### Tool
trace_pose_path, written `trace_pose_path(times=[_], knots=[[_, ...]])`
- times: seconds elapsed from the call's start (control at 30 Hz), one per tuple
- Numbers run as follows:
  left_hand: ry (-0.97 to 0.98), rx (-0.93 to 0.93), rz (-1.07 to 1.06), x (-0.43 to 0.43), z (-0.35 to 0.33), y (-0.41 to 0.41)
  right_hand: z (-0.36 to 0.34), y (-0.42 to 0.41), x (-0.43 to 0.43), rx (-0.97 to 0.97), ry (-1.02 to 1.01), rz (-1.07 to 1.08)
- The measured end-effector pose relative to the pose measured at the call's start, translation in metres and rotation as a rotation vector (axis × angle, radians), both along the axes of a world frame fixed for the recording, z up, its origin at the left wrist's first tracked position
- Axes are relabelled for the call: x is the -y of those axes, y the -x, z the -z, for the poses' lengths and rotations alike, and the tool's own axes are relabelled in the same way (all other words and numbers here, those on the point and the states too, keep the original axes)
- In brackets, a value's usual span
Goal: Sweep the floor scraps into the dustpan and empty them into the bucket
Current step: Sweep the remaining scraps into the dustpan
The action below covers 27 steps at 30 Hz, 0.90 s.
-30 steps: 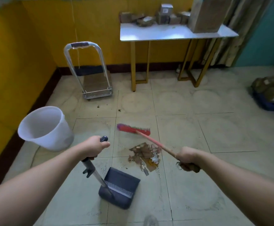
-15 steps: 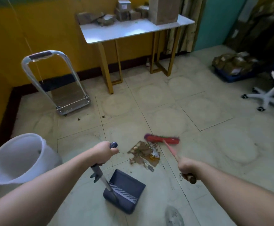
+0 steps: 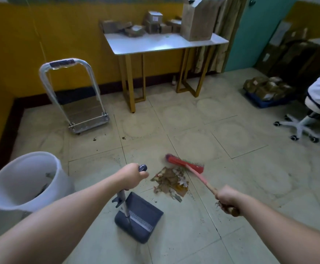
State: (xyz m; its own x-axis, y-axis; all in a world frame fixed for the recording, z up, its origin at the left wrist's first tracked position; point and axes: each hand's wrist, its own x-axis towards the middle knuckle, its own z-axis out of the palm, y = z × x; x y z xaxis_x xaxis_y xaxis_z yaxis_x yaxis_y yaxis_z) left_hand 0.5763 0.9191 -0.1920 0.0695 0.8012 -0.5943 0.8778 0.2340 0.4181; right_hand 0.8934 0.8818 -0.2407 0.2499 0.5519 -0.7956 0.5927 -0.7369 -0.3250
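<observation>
A pile of brown scraps [image 3: 169, 182] lies on the tiled floor in front of me. My left hand [image 3: 131, 177] grips the top of the long handle of a dark blue dustpan [image 3: 140, 219], which rests on the floor just near-left of the pile, its mouth towards the scraps. My right hand [image 3: 226, 198] is closed on the pink handle of a red broom [image 3: 185, 164], whose head sits on the floor at the pile's far edge. A white bucket [image 3: 25, 181] stands at the left, with some dark bits inside.
A folding trolley [image 3: 75, 98] stands by the yellow wall at the back left. A white table [image 3: 165, 43] with gold legs carries cardboard boxes. A seated person on a swivel chair [image 3: 304, 124] is at the right edge, near wrapped parcels [image 3: 265, 88].
The view has swung to the right, so the bucket and the trolley now sit further left. The broom head has moved from the pile's far-left side to its far-right edge. Both hands keep their grips.
</observation>
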Motion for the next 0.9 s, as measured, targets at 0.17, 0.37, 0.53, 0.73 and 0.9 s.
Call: trace_pose_path(times=[0.17,0.37,0.53,0.73,0.9], knots=[[-0.015,-0.009,-0.012,0.004,0.008,-0.022,0.009,-0.01,-0.004,-0.027,0.004,-0.023],[-0.018,0.001,-0.063,0.01,0.019,-0.05,0.01,-0.045,-0.016,0.0,0.061,-0.115],[-0.017,-0.022,-0.088,0.01,0.018,-0.064,0.004,-0.067,-0.029,0.013,0.087,-0.219],[0.004,0.007,-0.098,0.008,0.013,-0.056,-0.008,-0.07,-0.045,0.071,0.125,-0.285],[-0.001,0.029,-0.076,0.006,0.009,-0.049,-0.012,-0.056,-0.038,0.105,0.117,-0.306]])
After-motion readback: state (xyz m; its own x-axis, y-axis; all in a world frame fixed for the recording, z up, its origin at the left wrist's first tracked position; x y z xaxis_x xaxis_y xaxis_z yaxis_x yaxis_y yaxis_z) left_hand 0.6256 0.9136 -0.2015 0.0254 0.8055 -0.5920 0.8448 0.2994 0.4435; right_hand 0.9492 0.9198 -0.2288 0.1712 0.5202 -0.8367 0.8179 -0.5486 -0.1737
